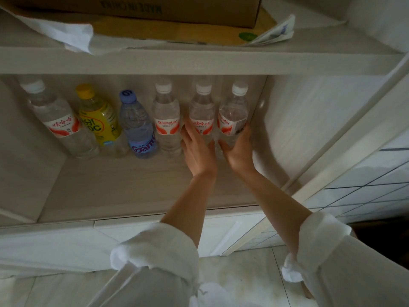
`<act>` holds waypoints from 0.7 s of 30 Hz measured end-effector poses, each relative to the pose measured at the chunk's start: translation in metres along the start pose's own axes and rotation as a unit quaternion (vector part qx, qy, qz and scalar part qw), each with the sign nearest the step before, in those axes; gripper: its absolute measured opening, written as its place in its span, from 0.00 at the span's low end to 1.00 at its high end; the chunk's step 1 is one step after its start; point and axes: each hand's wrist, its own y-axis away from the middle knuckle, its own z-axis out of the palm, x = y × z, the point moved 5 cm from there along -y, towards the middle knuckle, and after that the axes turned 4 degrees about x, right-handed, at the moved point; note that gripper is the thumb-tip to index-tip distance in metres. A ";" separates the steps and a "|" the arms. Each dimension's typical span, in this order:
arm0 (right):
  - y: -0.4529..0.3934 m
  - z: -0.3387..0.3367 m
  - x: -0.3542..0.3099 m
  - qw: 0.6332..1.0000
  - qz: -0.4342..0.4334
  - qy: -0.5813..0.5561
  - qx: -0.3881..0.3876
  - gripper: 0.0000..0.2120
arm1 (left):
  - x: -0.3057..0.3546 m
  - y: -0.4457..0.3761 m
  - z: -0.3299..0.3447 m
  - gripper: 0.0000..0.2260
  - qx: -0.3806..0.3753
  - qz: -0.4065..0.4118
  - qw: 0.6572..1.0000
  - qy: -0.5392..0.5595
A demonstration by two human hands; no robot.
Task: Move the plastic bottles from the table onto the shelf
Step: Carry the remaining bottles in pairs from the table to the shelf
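Gripping two upright Wahaha bottles on the shelf [132, 185]: left hand [197, 149] on fifth bottle [201, 111], right hand [240, 149] on sixth bottle [232, 111] by the shelf's right wall. Both need releasing, then withdrawing straight back.

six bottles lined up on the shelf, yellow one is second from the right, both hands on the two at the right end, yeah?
Not quite: the head view shows the yellow bottle second from the left. The rest holds: six bottles stand on the shelf, with the left hand and right hand on the two at the right end.
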 end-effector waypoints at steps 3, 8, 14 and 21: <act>0.003 0.000 0.000 1.000 0.005 -0.018 0.002 0.41 | -0.005 0.002 -0.001 0.48 -0.009 0.001 1.000 0.010; 0.006 0.000 -0.003 1.000 0.002 0.014 0.019 0.41 | -0.021 0.015 -0.004 0.45 -0.070 0.008 0.997 0.032; 0.032 -0.020 0.001 0.998 0.052 0.038 0.001 0.35 | -0.025 0.023 -0.023 0.39 -0.078 0.038 0.996 0.037; 0.091 -0.043 -0.008 0.996 0.050 0.044 -0.055 0.27 | -0.021 0.045 -0.052 0.27 -0.047 0.049 0.997 0.022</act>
